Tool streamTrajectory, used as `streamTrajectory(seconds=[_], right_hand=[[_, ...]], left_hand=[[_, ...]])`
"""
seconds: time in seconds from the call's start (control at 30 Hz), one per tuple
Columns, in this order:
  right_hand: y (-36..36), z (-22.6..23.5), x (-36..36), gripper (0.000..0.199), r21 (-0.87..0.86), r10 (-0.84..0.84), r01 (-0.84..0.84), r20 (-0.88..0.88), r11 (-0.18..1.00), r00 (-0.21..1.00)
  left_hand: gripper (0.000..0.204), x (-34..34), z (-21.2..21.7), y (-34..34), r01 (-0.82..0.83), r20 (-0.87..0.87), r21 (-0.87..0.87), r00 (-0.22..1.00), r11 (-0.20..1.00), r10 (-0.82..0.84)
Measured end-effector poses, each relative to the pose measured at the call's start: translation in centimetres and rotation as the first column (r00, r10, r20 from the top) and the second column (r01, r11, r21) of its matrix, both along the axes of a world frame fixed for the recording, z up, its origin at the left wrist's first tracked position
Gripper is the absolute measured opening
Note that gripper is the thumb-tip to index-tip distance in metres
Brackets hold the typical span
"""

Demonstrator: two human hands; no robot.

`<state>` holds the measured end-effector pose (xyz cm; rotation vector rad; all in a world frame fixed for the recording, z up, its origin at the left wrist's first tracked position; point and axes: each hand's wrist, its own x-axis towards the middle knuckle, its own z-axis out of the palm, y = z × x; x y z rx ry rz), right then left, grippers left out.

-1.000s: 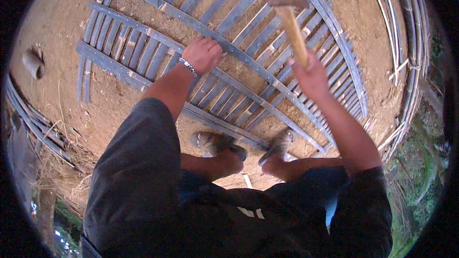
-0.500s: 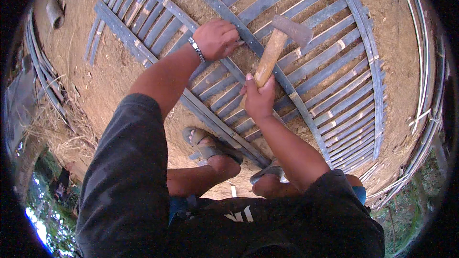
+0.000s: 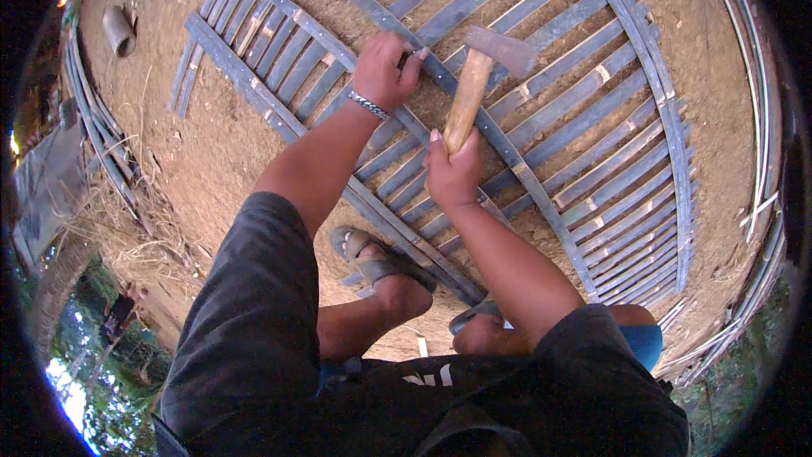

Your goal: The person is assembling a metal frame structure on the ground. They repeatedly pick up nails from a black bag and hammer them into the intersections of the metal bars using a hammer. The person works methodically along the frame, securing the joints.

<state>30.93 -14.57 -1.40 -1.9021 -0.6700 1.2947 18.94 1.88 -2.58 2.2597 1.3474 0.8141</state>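
Observation:
A slatted panel of dark split-bamboo strips (image 3: 584, 137) lies on the ground before me, crossed by long dark rails (image 3: 518, 167). My left hand (image 3: 382, 74) is at the middle rail, its thumb and fingers drawn together in a pinch at the rail's edge. Whatever sits between those fingertips is too small to make out. In my right hand (image 3: 454, 171) is a hatchet (image 3: 470, 101), gripped low on its pale wooden handle. Its rusty head (image 3: 501, 49) hangs over the slats, to the right of my left hand.
A narrower slatted section (image 3: 279, 42) extends to the far left. My sandalled feet (image 3: 376, 261) are by the near rails. A short hollow tube (image 3: 118, 31) lies on the dirt at left. Bundled long poles (image 3: 97, 131) run along the left edge, and more poles (image 3: 753, 313) line the right.
My left hand has turned at the rail, so its thumb now shows. The hatchet has shifted slightly left, nearer to that hand. The whole view has moved a little.

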Motion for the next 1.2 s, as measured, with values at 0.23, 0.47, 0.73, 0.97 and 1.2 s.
streamTrajectory(seconds=[0.23, 0.47, 0.73, 0.97, 1.2], right_hand=[[0.8, 1.2, 1.6, 0.042, -0.052, -0.084, 0.071, -0.315, 0.996, 0.946], [3.6, 3.2, 4.2, 0.040, 0.006, 0.247, -0.249, 0.097, 0.969, 0.964], [6.3, 1.9, 8.3, 0.036, 0.031, 0.423, -0.435, 0.178, 0.900, 0.888], [3.3, 4.2, 3.7, 0.057, -0.084, 0.422, -0.420, 0.334, 0.904, 0.843], [3.8, 4.2, 2.3, 0.065, -0.257, 0.490, -0.422, 0.337, 0.869, 0.804]], left_hand=[[0.025, 0.0, -0.3, 0.1, 0.083, -0.053, 0.010, 0.995, 0.996, -0.083], [0.025, -0.4, -0.4, 0.2, 0.035, -0.082, 0.034, 0.996, 0.999, -0.032], [0.023, -0.7, -0.3, 0.0, 0.035, -0.065, -0.004, 0.997, 0.999, -0.035], [0.023, -0.6, -0.6, -0.3, -0.007, -0.020, 0.064, 1.000, 0.998, 0.008], [0.020, -0.2, -0.3, -0.5, -0.080, -0.094, 0.032, 0.992, 0.996, 0.083]])
